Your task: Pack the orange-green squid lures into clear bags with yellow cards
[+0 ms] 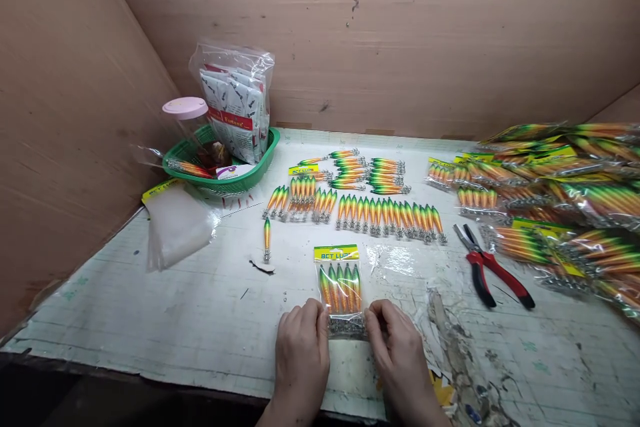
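Note:
A clear packet [341,285] with a yellow header card lies on the table near the front edge, holding several orange-green squid lures. My left hand [301,355] pinches the packet's near left corner, fingers closed. My right hand [400,353] pinches its near right corner the same way. Loose lures [380,213] lie in rows farther back, and one single lure [267,237] lies apart to the left.
Red-handled pliers [493,272] lie to the right. Filled packets [560,200] are heaped at the right edge. A green basket [260,157] with a bag and a pink-lidded jar [186,121] stands back left, with empty clear bags [175,225] beside it. Wooden walls close in the left and back.

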The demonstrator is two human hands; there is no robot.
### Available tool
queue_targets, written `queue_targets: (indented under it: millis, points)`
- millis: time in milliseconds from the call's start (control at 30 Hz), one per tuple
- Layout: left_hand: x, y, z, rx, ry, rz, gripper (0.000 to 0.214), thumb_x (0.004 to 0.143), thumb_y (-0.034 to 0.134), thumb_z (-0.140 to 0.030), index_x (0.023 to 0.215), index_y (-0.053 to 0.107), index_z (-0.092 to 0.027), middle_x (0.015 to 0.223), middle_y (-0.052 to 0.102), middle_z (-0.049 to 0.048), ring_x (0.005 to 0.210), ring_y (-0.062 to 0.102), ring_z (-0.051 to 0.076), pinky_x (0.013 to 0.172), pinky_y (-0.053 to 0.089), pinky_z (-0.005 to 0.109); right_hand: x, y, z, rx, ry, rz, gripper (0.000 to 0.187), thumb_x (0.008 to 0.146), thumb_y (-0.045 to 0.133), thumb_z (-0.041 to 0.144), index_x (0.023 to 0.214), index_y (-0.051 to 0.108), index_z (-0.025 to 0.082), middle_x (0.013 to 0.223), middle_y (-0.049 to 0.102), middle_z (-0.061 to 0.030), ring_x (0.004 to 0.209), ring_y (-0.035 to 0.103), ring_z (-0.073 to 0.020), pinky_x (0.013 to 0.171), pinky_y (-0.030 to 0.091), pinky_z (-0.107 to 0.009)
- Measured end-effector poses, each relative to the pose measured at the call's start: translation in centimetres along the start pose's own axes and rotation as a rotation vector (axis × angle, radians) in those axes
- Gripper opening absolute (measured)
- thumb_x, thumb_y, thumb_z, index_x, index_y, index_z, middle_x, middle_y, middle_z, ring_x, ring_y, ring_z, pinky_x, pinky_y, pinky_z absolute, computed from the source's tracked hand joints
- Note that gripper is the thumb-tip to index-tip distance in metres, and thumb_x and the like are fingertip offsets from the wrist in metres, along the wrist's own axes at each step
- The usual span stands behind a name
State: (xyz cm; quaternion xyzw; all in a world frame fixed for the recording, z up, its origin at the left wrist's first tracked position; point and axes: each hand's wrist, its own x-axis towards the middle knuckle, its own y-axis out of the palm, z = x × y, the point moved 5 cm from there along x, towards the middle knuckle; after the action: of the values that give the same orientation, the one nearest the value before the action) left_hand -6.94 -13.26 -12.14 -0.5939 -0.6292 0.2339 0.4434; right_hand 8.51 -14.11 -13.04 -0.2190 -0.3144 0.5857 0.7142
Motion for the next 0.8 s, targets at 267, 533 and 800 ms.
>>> queue_targets:
  millis: [267, 533, 800]
  points:
    - [0.9, 0.2, -0.2, 0.189, -0.075, 0.056, 0.022, 0.084, 0.041, -0.013, 0.064, 0.046, -0.02, 0.055, 0.051, -0.001, 0.05, 0.052, 0.016, 0.049, 0.035, 0.026, 1.2, 0.4, 0.0, -0.047, 0.142, 0.102, 0.025, 0.083, 0.043, 0.034, 0.061, 0.038, 0.023, 0.053, 0.049, 0.0021, 0.048, 0.047, -0.0137, 0.046, 0.034, -0.024]
    - [2.3, -0.6, 0.5, 0.113, -0.232, 0.219, 0.032, 0.086, 0.046, -0.03, 0.057, 0.05, -0.019, 0.065, 0.05, 0.0012, 0.047, 0.049, 0.012, 0.043, 0.027, 0.023, 1.8, -0.2, -0.7, 0.036, 0.124, 0.081, 0.025, 0.083, 0.048, 0.039, 0.065, 0.05, 0.022, 0.058, 0.054, -0.0007, 0.053, 0.051, -0.0166, 0.049, 0.04, -0.027]
    - [1.6, 0.4, 1.5, -0.668, -0.338, 0.131, 0.034, 0.081, 0.053, -0.041, 0.057, 0.045, -0.019, 0.066, 0.057, 0.0008, 0.061, 0.054, 0.014, 0.057, 0.042, 0.023, 0.8, -0.1, -0.2, 0.577, 0.058, 0.131, 0.025, 0.092, 0.039, 0.039, 0.079, 0.05, 0.021, 0.077, 0.055, -0.0028, 0.071, 0.054, -0.0153, 0.066, 0.047, -0.025]
